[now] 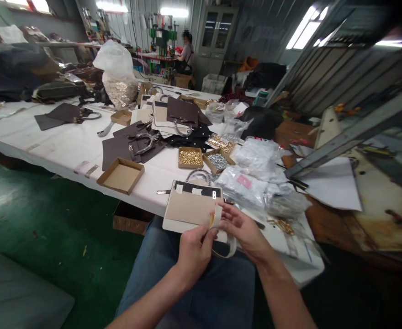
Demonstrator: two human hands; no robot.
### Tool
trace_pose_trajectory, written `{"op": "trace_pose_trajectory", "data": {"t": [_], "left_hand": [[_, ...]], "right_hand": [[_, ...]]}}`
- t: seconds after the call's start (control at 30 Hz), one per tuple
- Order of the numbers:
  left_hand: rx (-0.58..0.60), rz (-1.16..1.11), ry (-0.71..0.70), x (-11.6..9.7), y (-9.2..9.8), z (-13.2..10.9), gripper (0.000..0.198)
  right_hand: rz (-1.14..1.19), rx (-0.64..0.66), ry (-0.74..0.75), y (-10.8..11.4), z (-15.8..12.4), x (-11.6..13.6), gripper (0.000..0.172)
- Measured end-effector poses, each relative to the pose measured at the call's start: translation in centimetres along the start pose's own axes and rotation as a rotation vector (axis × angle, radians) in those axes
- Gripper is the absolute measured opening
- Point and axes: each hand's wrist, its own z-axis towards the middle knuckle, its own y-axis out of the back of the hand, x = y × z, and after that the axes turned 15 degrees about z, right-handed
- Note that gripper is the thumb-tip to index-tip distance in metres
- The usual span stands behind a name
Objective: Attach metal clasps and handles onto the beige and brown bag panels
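Note:
A roll of whitish tape (231, 248) is between my hands, with a short strip of it raised near my fingertips. My left hand (197, 246) pinches at the tape's left side, its fingers closed. From the right, my right hand (240, 228) curls its fingers around the roll and the strip. Under and behind the hands lies a beige handbag panel (187, 208) with a dark band, pale tape pieces on it, a small metal fitting and a wrapped handle at its far edge. The panel rests at the table's front edge, above my lap.
An open cardboard tray (121, 177) lies to the left. Farther back are a box of gold studs (190, 157), a box of silver studs (218, 161) and dark bag panels (119, 151). Plastic bags (252, 178) crowd the right, by a slanted metal post (324, 146). Another person (186, 52) sits far back.

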Motion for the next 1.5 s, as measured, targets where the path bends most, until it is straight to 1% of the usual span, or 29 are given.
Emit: {"op": "trace_pose_trajectory", "data": {"t": [0.1, 0.17, 0.23, 0.27, 0.3, 0.33, 0.4, 0.47, 0.5, 0.57, 0.63, 0.7, 0.8, 0.9, 1.0, 1.1, 1.23, 1.37, 1.5], "left_hand": [[0.037, 0.013, 0.004, -0.2, -0.8, -0.3, 0.047], [0.053, -0.049, 0.028, -0.1, -1.2, -0.3, 0.043], [0.065, -0.180, 0.063, -0.1, -1.2, 0.0, 0.032], [0.073, -0.249, 0.080, -0.1, -1.1, 0.3, 0.036], [0.097, -0.308, 0.093, -0.2, -0.9, 0.6, 0.045], [0.142, -0.353, 0.097, -0.3, -0.7, 1.0, 0.050], [0.263, -0.406, 0.082, -0.6, -0.3, 1.9, 0.045], [0.328, -0.436, 0.081, -0.9, 0.0, 2.7, 0.044], [0.330, -0.448, 0.107, -0.9, 0.0, 3.0, 0.047], [0.318, -0.480, 0.203, -1.0, -0.3, 3.6, 0.053], [0.347, -0.521, 0.288, -1.0, -0.8, 3.9, 0.059], [0.376, -0.552, 0.310, -1.0, -1.4, 4.2, 0.061], [0.359, -0.554, 0.325, -1.0, -2.4, 4.7, 0.062], [0.301, -0.519, 0.373, -0.6, -3.4, 5.5, 0.056], [0.289, -0.506, 0.429, -0.3, -4.4, 6.5, 0.045], [0.315, -0.532, 0.476, -0.3, -5.2, 7.5, 0.037], [0.305, -0.562, 0.494, -0.7, -5.7, 8.7, 0.034], [0.301, -0.572, 0.575, -0.8, -5.8, 9.3, 0.038], [0.311, -0.636, 0.638, -0.6, -5.8, 9.4, 0.038]], "right_hand": [[0.107, -0.086, -0.035, -0.6, -0.4, -1.6, 0.070], [0.118, -0.120, -0.029, -0.5, -0.5, -2.1, 0.070], [0.108, -0.141, -0.032, -0.4, -0.7, -2.1, 0.073], [0.102, -0.145, -0.042, -0.3, -0.8, -2.0, 0.075], [0.095, -0.146, -0.054, -0.3, -0.8, -1.9, 0.075], [0.081, -0.144, -0.063, -0.2, -0.9, -1.8, 0.075], [0.018, -0.148, -0.054, -0.1, -0.9, -1.6, 0.075], [-0.107, -0.172, -0.007, 0.3, -0.7, -1.4, 0.074], [-0.192, -0.198, 0.034, 0.6, -0.4, -1.2, 0.072], [-0.362, -0.267, 0.131, 1.2, 0.2, -0.7, 0.065], [-0.451, -0.295, 0.188, 1.7, 1.0, -0.1, 0.057], [-0.461, -0.263, 0.175, 2.2, 1.8, 0.5, 0.051], [-0.519, -0.230, 0.167, 2.6, 2.9, 1.1, 0.044], [-0.722, -0.247, 0.298, 2.8, 3.8, 1.4, 0.038], [-0.958, -0.247, 0.458, 2.8, 5.0, 1.6, 0.032], [-1.106, -0.208, 0.508, 2.5, 6.4, 1.6, 0.030], [-1.166, -0.166, 0.504, 2.2, 8.0, 1.1, 0.033], [-1.128, -0.166, 0.505, 2.3, 8.8, 0.5, 0.034], [-1.086, -0.170, 0.514, 2.6, 9.2, 0.2, 0.031]]}}
